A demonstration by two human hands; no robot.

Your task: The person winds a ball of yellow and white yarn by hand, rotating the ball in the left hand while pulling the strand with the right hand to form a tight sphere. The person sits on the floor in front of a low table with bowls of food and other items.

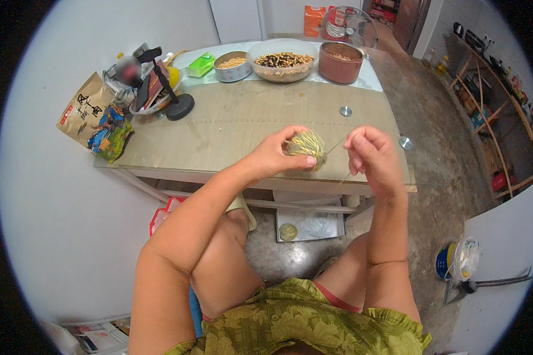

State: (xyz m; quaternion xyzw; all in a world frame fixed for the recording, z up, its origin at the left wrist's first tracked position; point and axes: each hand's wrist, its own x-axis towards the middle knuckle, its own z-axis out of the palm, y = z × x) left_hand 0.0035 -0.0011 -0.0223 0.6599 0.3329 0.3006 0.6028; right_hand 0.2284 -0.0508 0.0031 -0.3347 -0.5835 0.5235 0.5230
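Note:
Over the near edge of the table, my left hand (272,155) is closed around a yarn ball (305,145) of yellow and grey-green thread. The thumb presses its lower side while the other fingers curl over the top and far side, partly hidden. My right hand (373,155), a little to the right, pinches a thin yarn strand (336,146) between thumb and forefinger. Taut, the strand runs from the ball to those fingertips, and a loose length dangles below them. Beneath the table, a second yarn ball (288,231) lies in a shallow white tray (331,228) on the floor.
Along the table's (231,130) far side stand a green tray (201,65), a tin of pale kernels (233,73), a large bowl (278,72) and a reddish-brown pot (340,70). A black stand (179,107) and snack bag (95,118) occupy the left. A bucket (447,260) sits right.

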